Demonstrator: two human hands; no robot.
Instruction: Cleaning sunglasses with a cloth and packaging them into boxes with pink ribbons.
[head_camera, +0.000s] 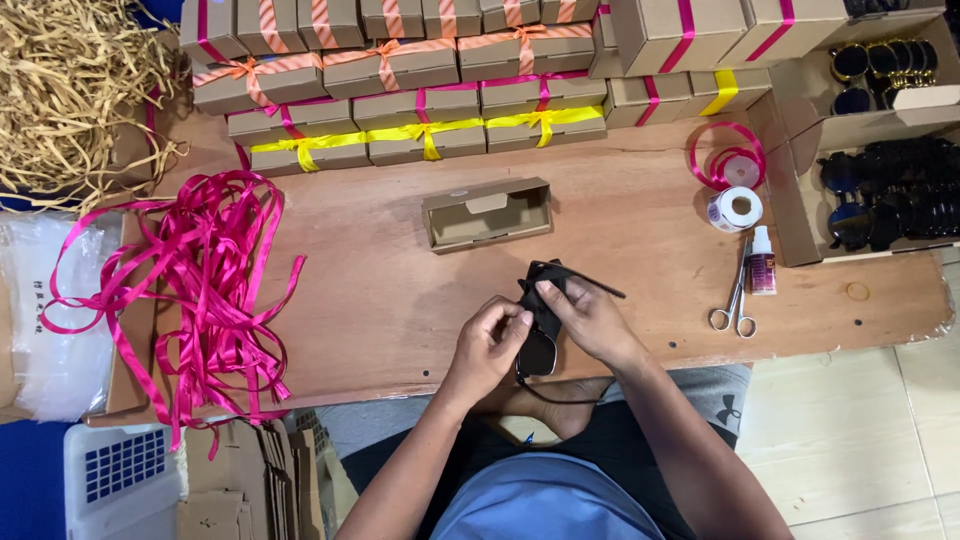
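Both hands meet over the near edge of the wooden table (620, 215), gripping a pair of black sunglasses (540, 330): the left hand (487, 345) pinches the frame from the left with curled fingers, and the right hand (590, 320) closes over it from the right, one temple arm sticking out past the knuckles. Just beyond them lies an open, empty cardboard box (487, 213). Farther back stand rows of ribbon-tied boxes (420, 90). Loose pink ribbons (210, 280) sprawl to the left; scissors (737, 295), a small bottle (762, 262) and ribbon rolls (735, 195) sit to the right.
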